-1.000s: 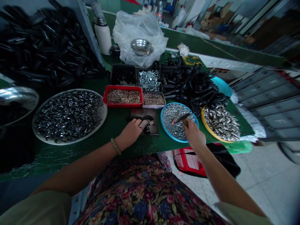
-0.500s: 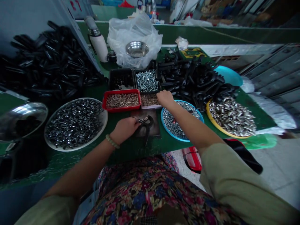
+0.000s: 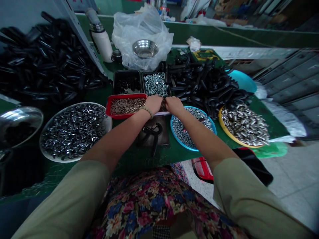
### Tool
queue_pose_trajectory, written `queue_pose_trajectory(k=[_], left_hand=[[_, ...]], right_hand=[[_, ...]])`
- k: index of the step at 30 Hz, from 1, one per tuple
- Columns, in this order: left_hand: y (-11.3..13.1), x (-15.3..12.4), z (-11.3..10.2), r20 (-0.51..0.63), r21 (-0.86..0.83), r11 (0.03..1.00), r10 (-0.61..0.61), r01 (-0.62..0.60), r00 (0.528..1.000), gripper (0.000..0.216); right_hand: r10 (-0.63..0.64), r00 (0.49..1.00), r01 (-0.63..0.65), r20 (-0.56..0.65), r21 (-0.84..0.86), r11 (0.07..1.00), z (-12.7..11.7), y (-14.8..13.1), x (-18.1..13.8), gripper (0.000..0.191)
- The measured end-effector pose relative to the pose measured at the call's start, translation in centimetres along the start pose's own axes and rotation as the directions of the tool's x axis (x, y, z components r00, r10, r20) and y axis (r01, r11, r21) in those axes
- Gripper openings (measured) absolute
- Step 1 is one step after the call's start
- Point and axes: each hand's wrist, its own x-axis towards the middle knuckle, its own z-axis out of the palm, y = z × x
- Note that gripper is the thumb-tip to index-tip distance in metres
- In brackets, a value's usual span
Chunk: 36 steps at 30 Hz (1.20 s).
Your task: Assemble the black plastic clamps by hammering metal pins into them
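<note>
My left hand (image 3: 154, 103) is over the small tray of tiny brownish metal parts (image 3: 163, 107), its fingers bent down. My right hand (image 3: 173, 105) reaches into the right end of that tray, fingertips pinched together and facing my left hand. Whatever lies between the fingertips of either hand is hidden. Closer to me, a black clamp-like part (image 3: 155, 134) with a small shiny metal piece lies on a dark flat plate (image 3: 164, 139), touched by neither hand. To the left is a red tray (image 3: 109, 108) of thin copper-coloured pins.
Behind the hands stand a black tray of silver bolts (image 3: 156, 84) and a darker tray (image 3: 116, 83). A blue basin of nuts (image 3: 179, 127), a yellow basin of metal sleeves (image 3: 245, 126) and a white basin of shiny rings (image 3: 74, 131) flank them. Black handles (image 3: 201, 81) are heaped behind.
My left hand has let go of the black part on the plate and moved forward to the small tray beside my right hand. The right hand stays at the tray.
</note>
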Motion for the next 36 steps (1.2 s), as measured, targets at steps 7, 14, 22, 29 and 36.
queue_pose_trajectory(k=[7, 14, 22, 29, 36], left_hand=[[-2.0, -2.1, -0.9, -0.147, -0.379, 0.925, -0.077, 0.015, 0.986, 0.022], [-3.4, -10.6, 0.7, 0.056, -0.938, 0.326, -0.2, 0.12, 0.978, 0.015], [-1.4, -15.5, 1.7, -0.074, -0.686, 0.725, -0.142, 0.053, 0.987, 0.016], [-1.0, -16.0, 2.3, -0.152, -0.295, 0.952, 0.037, -0.081, 0.988, 0.029], [-0.6, -16.4, 2.0, -0.111, -0.068, 0.99, 0.119, -0.127, 0.987, 0.022]], right_hand=[[-0.054, 0.998, 0.053, 0.015, 0.089, 0.995, 0.2, 0.0, 0.5, 0.026], [-0.031, 0.999, 0.027, 0.024, 0.165, 0.986, 0.7, 0.3, 0.3, 0.03], [-0.025, 0.999, 0.035, -0.038, 0.278, 0.96, 0.0, 0.0, 0.1, 0.026], [-0.123, 0.979, 0.191, -0.164, 0.514, 0.836, -0.2, -3.1, -6.9, 0.019], [-0.093, 0.982, 0.169, -0.164, 0.542, 0.823, 2.2, -5.3, -8.6, 0.013]])
